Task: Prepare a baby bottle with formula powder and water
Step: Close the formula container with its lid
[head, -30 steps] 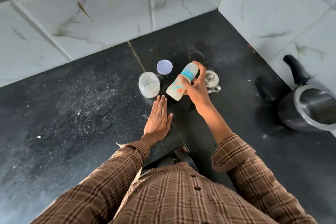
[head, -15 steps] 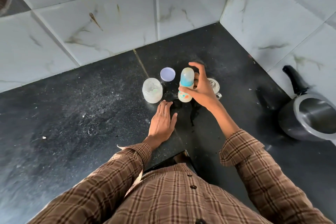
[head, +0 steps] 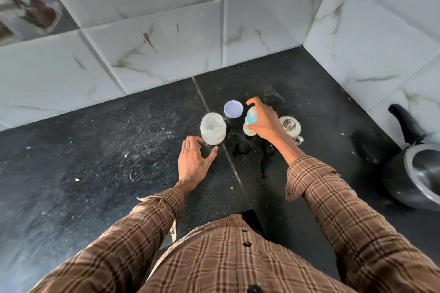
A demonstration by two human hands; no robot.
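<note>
on black counter (head: 95,162) — one bottle (head: 250,123) gripped by right hand (head: 264,121); left hand (head: 192,164) spread loose.

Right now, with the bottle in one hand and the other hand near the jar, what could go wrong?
1. The right hand holds the baby bottle on a countertop that looks wet nearby; it might slip.
2. The left hand is spread beside the clear jar and could knock it over.
3. The steel cup stands close behind the right hand's wrist.
</note>
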